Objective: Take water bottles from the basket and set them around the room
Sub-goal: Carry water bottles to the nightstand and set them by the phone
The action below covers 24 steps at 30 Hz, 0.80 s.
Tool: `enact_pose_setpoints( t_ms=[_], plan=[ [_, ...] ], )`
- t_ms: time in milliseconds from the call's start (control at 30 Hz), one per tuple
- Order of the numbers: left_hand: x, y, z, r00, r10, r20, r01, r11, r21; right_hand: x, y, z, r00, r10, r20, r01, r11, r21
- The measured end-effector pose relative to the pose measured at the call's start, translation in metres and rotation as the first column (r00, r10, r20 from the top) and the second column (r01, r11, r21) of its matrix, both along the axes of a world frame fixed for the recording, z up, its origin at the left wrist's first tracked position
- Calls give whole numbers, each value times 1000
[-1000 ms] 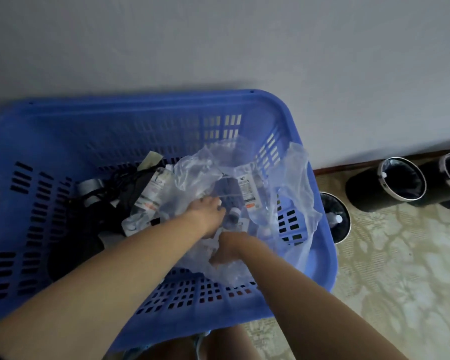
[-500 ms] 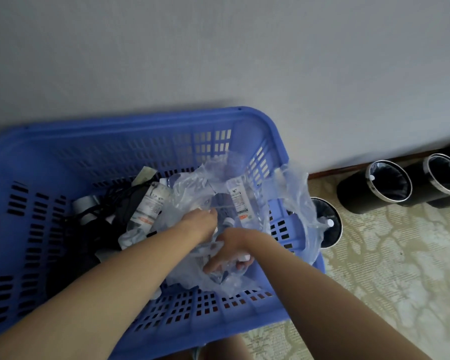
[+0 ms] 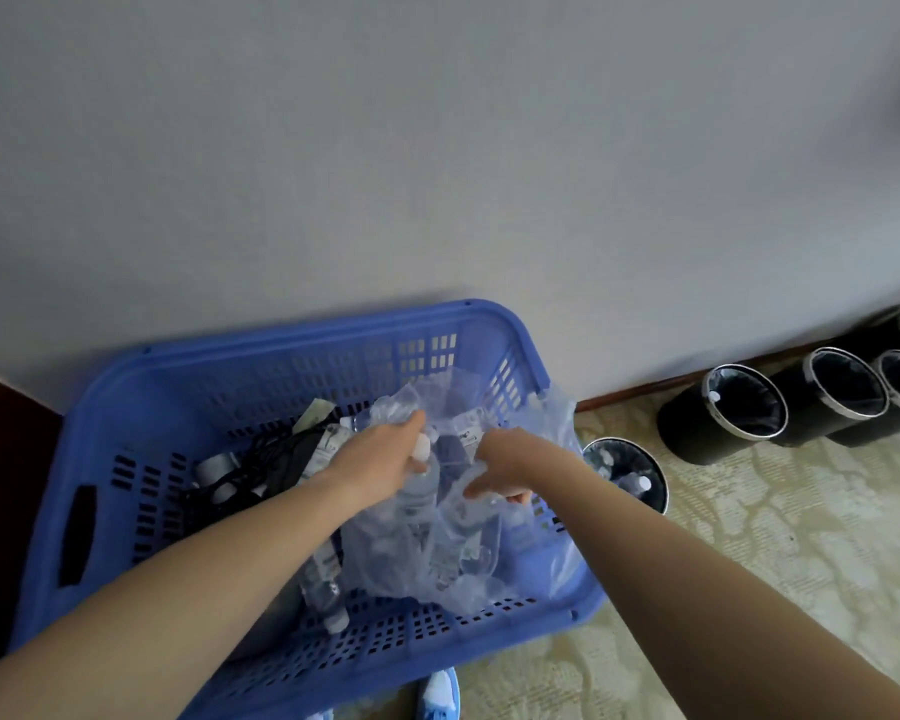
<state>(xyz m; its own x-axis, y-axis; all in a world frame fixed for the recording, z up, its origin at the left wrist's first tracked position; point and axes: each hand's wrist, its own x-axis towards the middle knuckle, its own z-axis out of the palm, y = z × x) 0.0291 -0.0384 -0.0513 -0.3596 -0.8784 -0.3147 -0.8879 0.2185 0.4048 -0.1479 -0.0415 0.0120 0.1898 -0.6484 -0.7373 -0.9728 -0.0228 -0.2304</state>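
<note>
Inside the blue basket (image 3: 126,407), my left hand (image 3: 380,454) clamps a water bottle (image 3: 421,475); my right hand (image 3: 507,467) pinches the plastic wrap (image 3: 557,423).

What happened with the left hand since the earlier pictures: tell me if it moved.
Yes. The left hand has risen out of the blue basket toward its far wall, gripping a water bottle by the neck.

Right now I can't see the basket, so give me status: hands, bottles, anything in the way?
Left hand on a bottle. Right hand gripping the plastic wrap. Wrap covers the bottles in the blue basket.
</note>
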Motion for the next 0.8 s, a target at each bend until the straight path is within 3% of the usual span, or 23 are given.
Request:
enact_pose_setpoints(
  t_ms=[333,467,567,667,733,800],
  plan=[
    [-1,-17,157,990,-135,30,138,971,-193,-8,11,139,963,-199,182,252,905,-343],
    [-1,-16,222,978,-135,-160,102,974,-201,-12,34,203,903,-292,317,417,777,-472],
    [-3,-8,266,911,-133,-391,61,979,-192,-20,62,248,786,-350,509,600,629,-495],
    [-11,5,303,732,-179,-657,97,982,-159,-32,95,284,625,-339,703,766,440,-469],
    [-18,22,325,492,-160,-856,183,980,-77,-38,123,302,504,-226,833,851,292,-436],
    [-27,40,342,261,-39,-965,249,968,28,-39,149,313,299,-66,952,944,165,-285]
  ],
)
